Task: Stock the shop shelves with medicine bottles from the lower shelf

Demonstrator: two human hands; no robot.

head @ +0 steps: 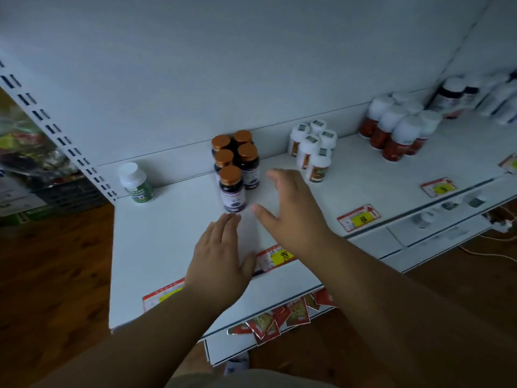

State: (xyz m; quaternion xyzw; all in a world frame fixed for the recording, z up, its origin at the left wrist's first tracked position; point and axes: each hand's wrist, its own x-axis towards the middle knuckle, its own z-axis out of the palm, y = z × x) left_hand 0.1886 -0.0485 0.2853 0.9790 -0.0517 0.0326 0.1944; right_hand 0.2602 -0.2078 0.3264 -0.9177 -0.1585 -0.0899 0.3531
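Our left hand and right hand, fingers spread and empty, frame the front dark bottle near the shelf middle, likely straightening its row.

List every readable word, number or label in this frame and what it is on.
"88": yellow patch of the price tag on the shelf edge, seemingly upside down.
Other price tags: blurred.
Labels on the dark bottles, white bottles, green bottle: too small to read.
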